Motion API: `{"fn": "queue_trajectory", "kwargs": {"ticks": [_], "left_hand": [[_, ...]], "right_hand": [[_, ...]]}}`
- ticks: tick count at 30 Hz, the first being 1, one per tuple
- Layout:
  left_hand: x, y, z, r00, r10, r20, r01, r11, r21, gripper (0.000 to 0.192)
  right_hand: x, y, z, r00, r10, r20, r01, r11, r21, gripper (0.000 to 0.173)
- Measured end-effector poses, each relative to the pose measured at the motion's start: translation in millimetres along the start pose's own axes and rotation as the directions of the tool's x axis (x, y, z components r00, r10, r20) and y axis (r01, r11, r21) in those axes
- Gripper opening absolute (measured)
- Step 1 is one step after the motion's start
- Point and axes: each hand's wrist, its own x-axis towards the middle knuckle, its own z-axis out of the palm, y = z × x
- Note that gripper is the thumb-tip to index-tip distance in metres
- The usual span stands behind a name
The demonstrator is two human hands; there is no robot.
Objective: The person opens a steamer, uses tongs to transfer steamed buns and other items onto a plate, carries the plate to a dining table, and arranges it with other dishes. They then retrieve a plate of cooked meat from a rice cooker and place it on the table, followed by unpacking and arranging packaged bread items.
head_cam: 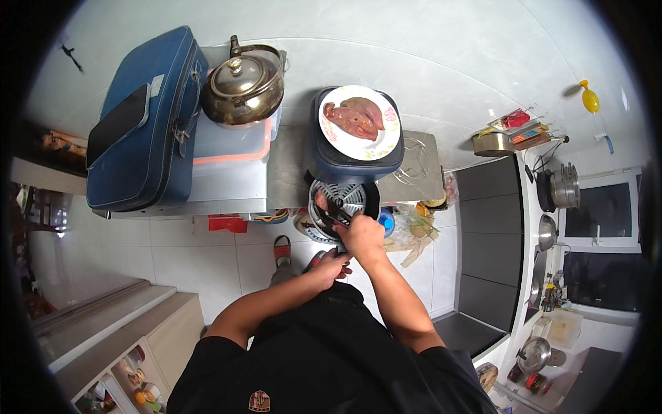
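Observation:
An air fryer basket [373, 199] with a slotted metal insert [351, 195] is pulled out below the dark blue air fryer [357, 171]. My left hand [333, 269] is closed around the basket's handle, at the end nearest my body. Reaching over the basket, my right hand [363, 235] grips dark tongs [339, 212]. Their tips are at a reddish piece of meat [321, 200] inside the basket on its left side; whether they pinch it cannot be told. On top of the air fryer lies a white floral plate [361, 151] bearing slabs of raw-looking meat [357, 118].
Left of the air fryer, a metal kettle [243, 90] rests on a lidded plastic box [227, 145], beside a blue suitcase [139, 124]. A wire rack [411, 160] lies on the counter at right. Below are a blue-capped bottle [386, 221] and plastic bags [408, 233].

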Motion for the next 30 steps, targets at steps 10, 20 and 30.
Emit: {"fn": "queue_trajectory", "kwargs": {"ticks": [10,20,30], "left_hand": [[0.4,7.4,-5.6,0.998,0.059,0.034,-0.057,0.996,-0.065,0.027],[13.5,51.2,36.7,0.996,0.082,-0.036,-0.085,0.991,-0.103,0.026],[53.0,100.7,55.3,0.969,0.187,-0.162,-0.190,0.982,-0.004,0.034]], "right_hand": [[-102.9,45.4,-174.1,0.796,-0.334,-0.505,0.344,0.936,-0.078,0.051],[-18.9,4.2,-232.9,0.716,-0.548,-0.433,0.362,0.821,-0.441,0.060],[-94.4,121.6,-175.2,0.805,0.155,-0.572,0.068,0.935,0.349,0.062]]}}
